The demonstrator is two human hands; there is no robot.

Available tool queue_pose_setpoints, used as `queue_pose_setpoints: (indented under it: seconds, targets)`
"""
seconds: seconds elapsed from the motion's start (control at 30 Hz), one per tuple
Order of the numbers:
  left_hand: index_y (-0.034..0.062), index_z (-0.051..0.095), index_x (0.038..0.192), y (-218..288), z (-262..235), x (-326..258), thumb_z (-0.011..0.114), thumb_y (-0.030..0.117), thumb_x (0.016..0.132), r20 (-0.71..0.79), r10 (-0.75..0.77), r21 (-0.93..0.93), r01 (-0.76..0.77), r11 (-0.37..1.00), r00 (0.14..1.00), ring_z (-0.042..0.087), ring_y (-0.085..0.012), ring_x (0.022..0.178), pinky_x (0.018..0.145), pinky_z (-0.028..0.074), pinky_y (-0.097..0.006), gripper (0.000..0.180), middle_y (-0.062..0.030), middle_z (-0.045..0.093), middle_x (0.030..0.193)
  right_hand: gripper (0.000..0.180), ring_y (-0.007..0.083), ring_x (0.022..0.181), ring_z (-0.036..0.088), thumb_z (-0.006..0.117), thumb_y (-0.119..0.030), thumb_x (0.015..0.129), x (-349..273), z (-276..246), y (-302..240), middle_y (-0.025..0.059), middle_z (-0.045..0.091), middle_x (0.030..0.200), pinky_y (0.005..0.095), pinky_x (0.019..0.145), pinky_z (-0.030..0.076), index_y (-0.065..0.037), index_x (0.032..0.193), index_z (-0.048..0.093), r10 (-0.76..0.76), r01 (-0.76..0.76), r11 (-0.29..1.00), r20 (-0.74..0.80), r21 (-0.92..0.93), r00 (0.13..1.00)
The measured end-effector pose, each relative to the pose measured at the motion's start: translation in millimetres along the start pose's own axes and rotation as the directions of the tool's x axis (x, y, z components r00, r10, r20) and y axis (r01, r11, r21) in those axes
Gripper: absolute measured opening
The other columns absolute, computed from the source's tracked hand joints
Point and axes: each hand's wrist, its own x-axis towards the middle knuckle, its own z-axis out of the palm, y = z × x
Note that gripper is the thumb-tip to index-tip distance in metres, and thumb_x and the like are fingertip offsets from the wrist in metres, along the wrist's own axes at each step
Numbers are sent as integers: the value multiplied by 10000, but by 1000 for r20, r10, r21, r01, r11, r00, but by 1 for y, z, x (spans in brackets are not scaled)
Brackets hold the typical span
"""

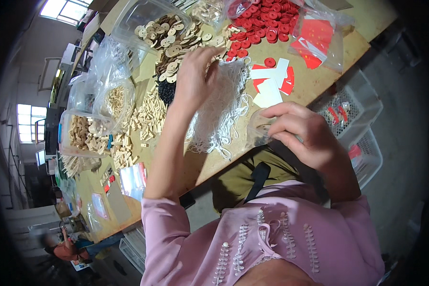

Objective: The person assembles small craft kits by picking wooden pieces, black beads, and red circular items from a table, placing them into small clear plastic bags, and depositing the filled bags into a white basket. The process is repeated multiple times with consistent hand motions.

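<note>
My left hand (198, 76) reaches over the far side of a tangle of white strings (217, 114). Its fingers stretch toward small wooden pieces (231, 33) beside red discs (267, 19), with the thumb apart; some fingertips are hidden. Flat wooden discs with holes (171, 50) lie just left of this hand, and small black pieces (166, 91) lie by the wrist. At the table's near edge my right hand (298, 133) pinches a clear plastic bag (258, 128); small dark and pale bits show in it. White and red paper cards (270, 90) lie just beyond.
Wooden pegs (150, 114) spread left of my left forearm, near a clear tub of wooden blocks (81, 131). A bag of red cards (317, 40) lies at the far right. White plastic crates (353, 109) stand below the table's right edge. Another person (69, 248) is at lower left.
</note>
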Motion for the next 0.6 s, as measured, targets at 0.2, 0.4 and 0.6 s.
queue_pose_setpoints:
  seconds: [0.2, 0.4, 0.6]
  targets:
    - [85, 711, 1161, -104, 67, 18, 729, 182, 903, 15, -46, 176, 43, 984, 999, 610, -370, 1199, 1029, 488, -479, 277, -118, 718, 1211, 206, 271, 960, 715, 702, 122, 839, 20, -3, 6, 176, 692, 1192, 340, 822, 557, -3, 997, 658, -116, 113, 993, -100, -42, 988]
    - [106, 732, 982, -119, 56, -2, 750, 129, 851, -113, -28, 149, 45, 988, 993, 636, -335, 1142, 932, 515, -463, 135, -81, 742, 1054, 205, 272, 932, 718, 711, 125, 837, 25, 1, 15, 168, 686, 1213, 338, 790, 560, -8, 988, 670, -109, 106, 993, -74, -46, 991]
    - [85, 759, 912, -107, 29, -5, 776, 88, 796, 5, -67, 358, 61, 932, 998, 642, -337, 1027, 918, 521, -408, 116, -69, 738, 1034, 201, 306, 955, 707, 697, 109, 849, 30, 1, 22, 177, 672, 1225, 365, 807, 561, -6, 1010, 665, -111, 109, 993, -70, -42, 991]
